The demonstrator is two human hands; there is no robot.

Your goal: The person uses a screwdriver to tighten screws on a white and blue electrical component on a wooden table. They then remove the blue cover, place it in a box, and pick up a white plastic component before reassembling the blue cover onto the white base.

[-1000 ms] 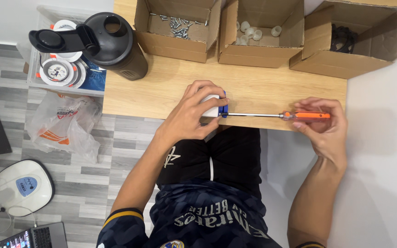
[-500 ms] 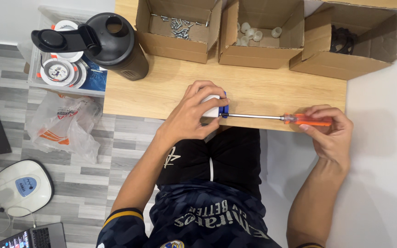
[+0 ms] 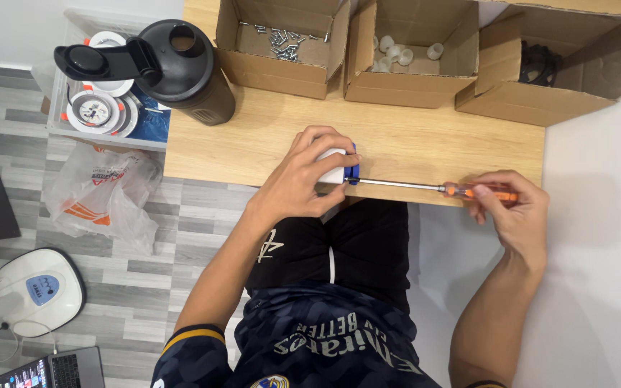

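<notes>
My left hand (image 3: 297, 181) wraps around a small white part with a blue piece (image 3: 345, 169) at the near edge of the wooden table (image 3: 411, 140). Most of that part is hidden under my fingers. My right hand (image 3: 513, 213) grips the orange handle of a screwdriver (image 3: 477, 192). Its long metal shaft lies level and its tip meets the blue piece.
Three open cardboard boxes stand along the back: one with screws (image 3: 282, 39), one with white caps (image 3: 407, 50), one with black parts (image 3: 544, 68). A black shaker bottle (image 3: 177, 68) stands at the table's left corner. A plastic bag (image 3: 102, 197) and a laptop (image 3: 44, 372) lie on the floor.
My right hand's fingers have shifted along the orange handle and the hand sits a little lower. My left hand and the white part have stayed in place.
</notes>
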